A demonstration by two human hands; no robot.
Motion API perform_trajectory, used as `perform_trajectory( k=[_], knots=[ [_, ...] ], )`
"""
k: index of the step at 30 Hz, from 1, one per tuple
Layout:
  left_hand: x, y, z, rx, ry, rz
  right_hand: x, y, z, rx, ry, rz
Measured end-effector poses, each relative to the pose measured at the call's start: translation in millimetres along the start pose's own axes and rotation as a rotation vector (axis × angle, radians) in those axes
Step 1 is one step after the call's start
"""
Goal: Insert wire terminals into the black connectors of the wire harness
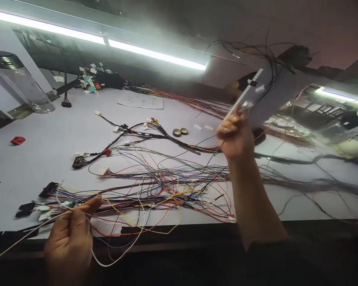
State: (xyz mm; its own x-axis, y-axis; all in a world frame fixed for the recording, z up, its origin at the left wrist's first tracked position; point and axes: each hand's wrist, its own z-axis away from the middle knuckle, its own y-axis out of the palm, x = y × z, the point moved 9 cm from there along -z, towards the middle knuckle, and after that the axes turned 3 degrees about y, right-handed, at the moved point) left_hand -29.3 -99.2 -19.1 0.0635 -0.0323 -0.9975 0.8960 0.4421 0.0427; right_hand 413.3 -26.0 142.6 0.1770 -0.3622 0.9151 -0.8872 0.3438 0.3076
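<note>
My left hand [70, 238] is low at the table's front edge, its fingers pinched round a thin white wire [119, 260] that loops out to the right; a white strand also runs off to the lower left. Close by lie a black connector [49, 190] and a bundle of coloured wires [164, 194]. My right hand [235, 135] is raised above the table at the right, fingers closed beside the lower end of a white strip [244, 93]. What it grips is hidden. Thin dark wires pass near that hand.
A taped black harness [122, 137] lies mid-table, near two tape rolls [180, 132]. A clear bottle [24, 87] stands at left. Behind are a paper sheet [141, 101] and long red wires [179, 97]. Dark wires [271, 67] hang at upper right.
</note>
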Motion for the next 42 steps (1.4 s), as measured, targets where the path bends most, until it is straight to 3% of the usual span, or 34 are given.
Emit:
perform_trajectory(
  k=[3, 5, 8, 10, 12, 15, 18, 21, 28, 33, 42],
  knots=[
    [-13.9, 8.9, 4.2, -0.008, -0.042, 0.144, -22.3, 33.7, 22.9, 0.054, 0.111, -0.020],
    [-26.9, 22.1, 9.1, 0.042, -0.031, 0.199, -58.6, 84.0, 51.2, 0.228, 0.267, -0.071],
    [-33.0, 41.2, 14.6, 0.153, -0.077, 0.254, -120.5, 165.6, 116.6, 0.604, 0.584, -0.173],
    [-30.3, 44.5, 14.4, 0.182, -0.122, 0.291, -147.3, 198.2, 156.8, 0.770, 0.735, -0.230],
    [-23.3, 40.2, 12.5, 0.157, -0.197, 0.310, -161.9, 214.1, 183.4, 0.864, 0.829, -0.281],
    [-17.0, 33.9, 9.6, 0.119, -0.282, 0.316, -172.7, 219.7, 199.2, 0.902, 0.917, -0.345],
    [-17.1, 37.8, 5.2, 0.148, -0.305, 0.325, -179.9, 218.3, 201.7, 0.904, 0.984, -0.361],
    [-11.6, 35.4, -4.3, 0.083, -0.335, 0.343, -182.7, 213.7, 198.4, 0.944, 0.981, -0.292],
    [-7.5, 18.9, -32.9, -0.102, -0.296, 0.324, -187.2, 177.3, 182.7, 0.994, 0.991, 0.064],
    [-7.4, 21.8, -36.9, -0.128, -0.322, 0.286, -190.1, 157.9, 173.9, 0.952, 0.981, 0.197],
    [-4.3, 23.9, -36.5, -0.178, -0.382, 0.258, -190.9, 148.0, 154.3, 0.955, 0.737, 0.382]
  ],
)
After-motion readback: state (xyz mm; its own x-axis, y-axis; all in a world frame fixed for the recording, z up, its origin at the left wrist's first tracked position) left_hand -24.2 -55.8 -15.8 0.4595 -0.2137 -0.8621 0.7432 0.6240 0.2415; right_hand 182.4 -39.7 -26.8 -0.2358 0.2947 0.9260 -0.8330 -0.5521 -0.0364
